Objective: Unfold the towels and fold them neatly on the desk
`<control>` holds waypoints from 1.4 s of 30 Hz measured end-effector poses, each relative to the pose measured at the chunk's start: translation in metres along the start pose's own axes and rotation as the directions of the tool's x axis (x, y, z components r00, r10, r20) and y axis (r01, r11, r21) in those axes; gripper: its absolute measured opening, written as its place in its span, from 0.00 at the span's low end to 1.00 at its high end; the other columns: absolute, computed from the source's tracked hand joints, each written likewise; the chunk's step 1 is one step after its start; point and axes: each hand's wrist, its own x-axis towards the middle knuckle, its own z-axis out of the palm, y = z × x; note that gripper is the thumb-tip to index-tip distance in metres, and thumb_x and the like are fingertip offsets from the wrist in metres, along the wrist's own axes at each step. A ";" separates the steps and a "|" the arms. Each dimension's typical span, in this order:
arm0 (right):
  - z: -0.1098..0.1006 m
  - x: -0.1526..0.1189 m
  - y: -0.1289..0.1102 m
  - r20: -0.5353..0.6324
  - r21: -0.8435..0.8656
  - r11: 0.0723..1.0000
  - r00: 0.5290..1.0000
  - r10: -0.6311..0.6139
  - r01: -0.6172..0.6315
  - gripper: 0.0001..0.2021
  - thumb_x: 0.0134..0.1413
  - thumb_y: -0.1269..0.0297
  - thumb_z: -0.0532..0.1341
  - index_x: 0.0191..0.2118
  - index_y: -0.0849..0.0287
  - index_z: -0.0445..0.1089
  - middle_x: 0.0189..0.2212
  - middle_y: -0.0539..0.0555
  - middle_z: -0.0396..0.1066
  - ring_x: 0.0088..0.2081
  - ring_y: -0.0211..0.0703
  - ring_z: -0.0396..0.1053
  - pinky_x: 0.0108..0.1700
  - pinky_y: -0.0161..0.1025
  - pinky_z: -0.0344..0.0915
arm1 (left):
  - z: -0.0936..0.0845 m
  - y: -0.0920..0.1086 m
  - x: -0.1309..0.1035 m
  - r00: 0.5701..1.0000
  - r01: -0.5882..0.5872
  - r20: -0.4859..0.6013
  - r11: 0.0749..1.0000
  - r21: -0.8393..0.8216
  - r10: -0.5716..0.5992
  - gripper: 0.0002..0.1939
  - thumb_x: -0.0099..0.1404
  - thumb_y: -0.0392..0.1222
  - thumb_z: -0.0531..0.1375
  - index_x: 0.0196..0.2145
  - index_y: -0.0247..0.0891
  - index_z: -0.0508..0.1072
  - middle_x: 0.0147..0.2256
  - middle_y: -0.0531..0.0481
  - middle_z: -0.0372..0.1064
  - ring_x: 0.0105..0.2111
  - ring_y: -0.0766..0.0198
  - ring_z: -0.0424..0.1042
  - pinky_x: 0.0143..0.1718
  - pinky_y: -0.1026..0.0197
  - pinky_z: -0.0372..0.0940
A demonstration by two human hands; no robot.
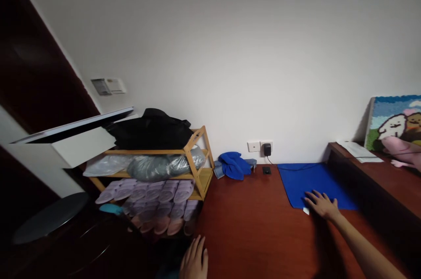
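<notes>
My right hand [321, 205] rests with its fingers spread on the front left part of a flat blue cloth [301, 180]. The cloth lies against the wall on the reddish-brown tabletop [250, 226], and a small white tag [306, 211] pokes out at its front edge. My left hand [194, 259] is at the left edge of the tabletop, fingers stretched out and holding nothing. Farther back, a crumpled blue cloth [234, 165] lies beside some denim-like fabric [218, 169].
A wooden rack [194, 156] on the left bears a black bag [153, 132], plastic-wrapped bundles and several lilac slippers [156, 189]. A black plug [267, 149] with a cable sits in the wall socket. To the right, a raised shelf holds papers [360, 152], a picture [391, 125] and a pink toy [399, 149].
</notes>
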 end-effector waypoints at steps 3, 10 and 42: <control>-0.004 -0.007 -0.050 -0.173 -0.059 0.981 0.966 -0.192 0.185 0.26 0.69 0.57 0.46 0.64 0.48 0.72 0.66 0.60 0.67 0.66 0.59 0.62 0.67 0.59 0.55 | 0.001 0.000 -0.002 1.000 -0.006 0.020 1.000 0.015 0.005 0.27 0.74 0.47 0.48 0.63 0.43 0.74 0.66 0.48 0.70 0.66 0.51 0.68 0.66 0.46 0.66; 0.013 -0.009 -0.257 -0.084 0.096 0.784 0.790 -0.607 0.613 0.27 0.65 0.63 0.51 0.67 0.52 0.68 0.72 0.55 0.59 0.67 0.50 0.61 0.67 0.44 0.56 | 0.012 -0.006 -0.009 1.000 0.001 0.021 0.998 0.064 -0.002 0.26 0.74 0.46 0.50 0.64 0.46 0.74 0.66 0.49 0.69 0.66 0.50 0.68 0.64 0.46 0.68; -0.027 -0.314 -0.143 -0.618 0.572 0.492 0.739 -0.268 0.657 0.10 0.66 0.61 0.57 0.40 0.49 0.77 0.39 0.55 0.78 0.45 0.51 0.77 0.50 0.47 0.76 | -0.065 0.105 -0.012 0.978 -0.179 0.076 0.970 -0.163 0.193 0.22 0.71 0.37 0.48 0.49 0.39 0.81 0.52 0.38 0.79 0.55 0.49 0.76 0.59 0.45 0.69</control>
